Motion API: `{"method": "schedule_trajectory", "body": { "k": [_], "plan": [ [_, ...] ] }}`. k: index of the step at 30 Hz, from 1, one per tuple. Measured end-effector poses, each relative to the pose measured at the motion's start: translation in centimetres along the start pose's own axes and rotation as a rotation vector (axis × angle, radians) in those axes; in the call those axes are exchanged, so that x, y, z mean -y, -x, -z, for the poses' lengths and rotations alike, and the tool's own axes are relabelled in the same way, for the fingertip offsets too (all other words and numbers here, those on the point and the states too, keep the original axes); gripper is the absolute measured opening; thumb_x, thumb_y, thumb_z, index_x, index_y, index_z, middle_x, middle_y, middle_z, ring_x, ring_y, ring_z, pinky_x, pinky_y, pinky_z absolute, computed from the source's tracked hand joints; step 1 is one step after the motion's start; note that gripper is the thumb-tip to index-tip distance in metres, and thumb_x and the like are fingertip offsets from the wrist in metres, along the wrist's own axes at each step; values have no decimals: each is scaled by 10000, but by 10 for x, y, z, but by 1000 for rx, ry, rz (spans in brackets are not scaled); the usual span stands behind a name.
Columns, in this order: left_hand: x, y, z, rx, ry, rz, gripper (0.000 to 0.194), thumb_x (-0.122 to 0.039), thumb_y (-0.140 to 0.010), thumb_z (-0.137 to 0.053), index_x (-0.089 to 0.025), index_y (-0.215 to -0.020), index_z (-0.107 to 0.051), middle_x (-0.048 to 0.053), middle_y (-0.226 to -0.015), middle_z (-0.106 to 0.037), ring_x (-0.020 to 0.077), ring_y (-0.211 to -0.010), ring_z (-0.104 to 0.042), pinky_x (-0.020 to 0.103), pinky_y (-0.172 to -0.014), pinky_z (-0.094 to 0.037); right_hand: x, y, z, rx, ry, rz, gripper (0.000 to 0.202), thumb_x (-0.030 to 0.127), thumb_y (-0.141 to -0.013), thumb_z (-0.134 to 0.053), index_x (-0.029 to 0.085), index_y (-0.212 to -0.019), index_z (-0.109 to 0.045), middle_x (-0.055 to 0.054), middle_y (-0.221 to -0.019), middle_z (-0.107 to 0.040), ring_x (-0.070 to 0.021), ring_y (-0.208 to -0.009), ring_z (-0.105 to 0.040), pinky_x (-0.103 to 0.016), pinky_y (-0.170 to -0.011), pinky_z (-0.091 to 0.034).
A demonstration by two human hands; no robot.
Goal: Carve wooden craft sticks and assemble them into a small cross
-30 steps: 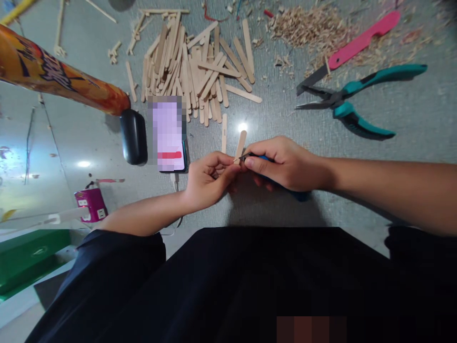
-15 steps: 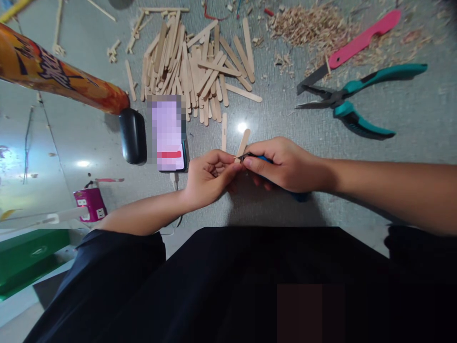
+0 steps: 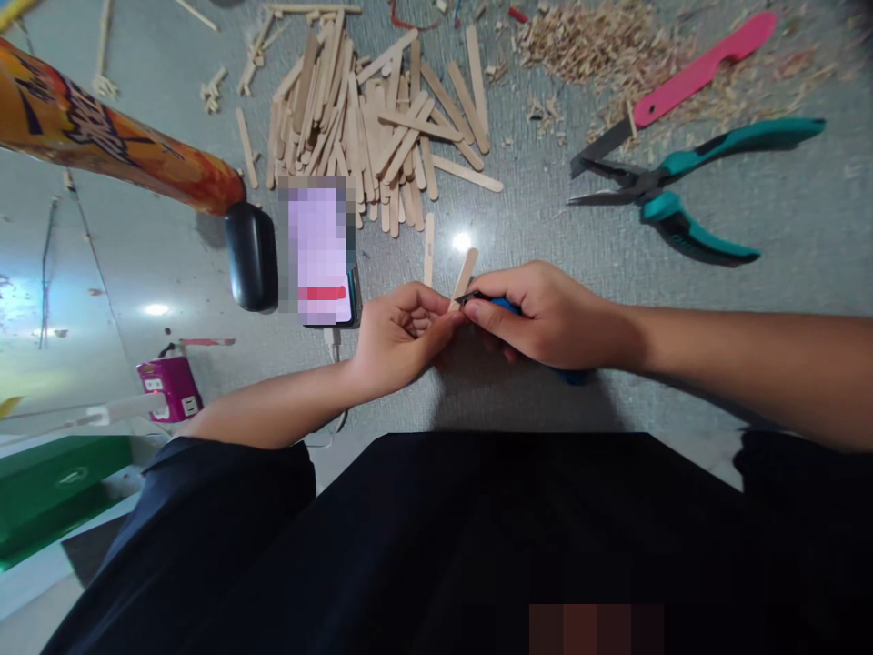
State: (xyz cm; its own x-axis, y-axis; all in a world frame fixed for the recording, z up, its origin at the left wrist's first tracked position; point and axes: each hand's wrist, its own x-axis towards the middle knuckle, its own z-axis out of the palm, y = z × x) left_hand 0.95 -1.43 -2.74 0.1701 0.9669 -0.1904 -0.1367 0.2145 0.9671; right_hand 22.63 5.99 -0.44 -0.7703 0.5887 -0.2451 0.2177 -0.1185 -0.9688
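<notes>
Between the thumb and forefinger of my left hand (image 3: pixel 409 332) is the lower end of a wooden popsicle stick (image 3: pixel 466 265), tilted up to the right. My right hand (image 3: pixel 538 314) is closed around a blue-handled craft knife (image 3: pixel 503 305). Its dark, short blade touches or nearly touches the stick close to my left fingertips; the exact contact is too small to tell. Most of the knife's handle is hidden by my right hand. Just beyond my left hand, another popsicle stick (image 3: pixel 429 247) lies on the grey table.
A heap of popsicle sticks (image 3: pixel 341 118) lies ahead, near a phone (image 3: pixel 320 255). To the right are pliers (image 3: pixel 655 186), a pink-handled knife (image 3: pixel 702 73) and wood shavings (image 3: pixel 600 41). An orange can (image 3: pixel 136 141), a black case (image 3: pixel 251 256) and a purple power adapter (image 3: pixel 170 387) stand left.
The knife blade has shifted very slightly up along the stick. Both hands keep their grips in nearly the same place, and the view has turned a little.
</notes>
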Motion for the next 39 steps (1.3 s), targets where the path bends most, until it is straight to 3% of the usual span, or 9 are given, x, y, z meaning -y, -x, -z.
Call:
{"method": "schedule_trajectory", "body": {
  "k": [6,11,18,29,36,39],
  "plan": [
    [-2,-1,-1,1,-16,-24,302,-359,-938,-924,-195,-898,-673,-51,-617,-723,92,-413,-660,143,-370,-505,-2,1,1,50,-18,-30,333,219,-1112,-608,212,-780,-625,36,-589,-634,-90,-445,-569,-231,-426,-394],
    [-5,-3,-3,-14,-3,-10,287,-385,-988,-873,-183,-904,-688,-34,-632,-730,85,-418,-653,150,-380,-518,-4,1,0,-4,-68,-11,268,209,-1125,-552,205,-877,-654,25,-686,-673,-98,-488,-625,-228,-461,-468],
    [-2,-2,-1,-2,-17,-17,259,-353,-1003,-857,-181,-913,-686,-26,-652,-751,83,-434,-667,141,-394,-520,-3,1,-1,-50,80,67,312,184,-1104,-582,204,-796,-630,45,-594,-631,-87,-463,-587,-239,-481,-425],
    [-3,-3,0,25,-42,-48,260,-343,-976,-880,-195,-895,-682,-47,-623,-716,88,-409,-646,163,-382,-527,-3,0,1,45,57,29,291,203,-1091,-569,201,-804,-622,47,-595,-620,-97,-444,-578,-226,-439,-422],
    [2,-1,-2,-102,-164,-103,261,-381,-980,-871,-188,-909,-710,-12,-657,-743,73,-443,-626,162,-408,-481,-2,3,-2,-62,-31,-3,259,213,-1124,-510,194,-902,-643,20,-702,-671,-101,-489,-624,-224,-467,-477],
    [4,-1,-2,-121,-182,-165,228,-334,-987,-858,-194,-898,-701,-25,-623,-727,68,-425,-612,147,-393,-433,-2,3,-1,-24,-4,15,268,211,-1121,-523,202,-873,-624,26,-696,-662,-99,-488,-625,-228,-476,-471]
  ]
}}
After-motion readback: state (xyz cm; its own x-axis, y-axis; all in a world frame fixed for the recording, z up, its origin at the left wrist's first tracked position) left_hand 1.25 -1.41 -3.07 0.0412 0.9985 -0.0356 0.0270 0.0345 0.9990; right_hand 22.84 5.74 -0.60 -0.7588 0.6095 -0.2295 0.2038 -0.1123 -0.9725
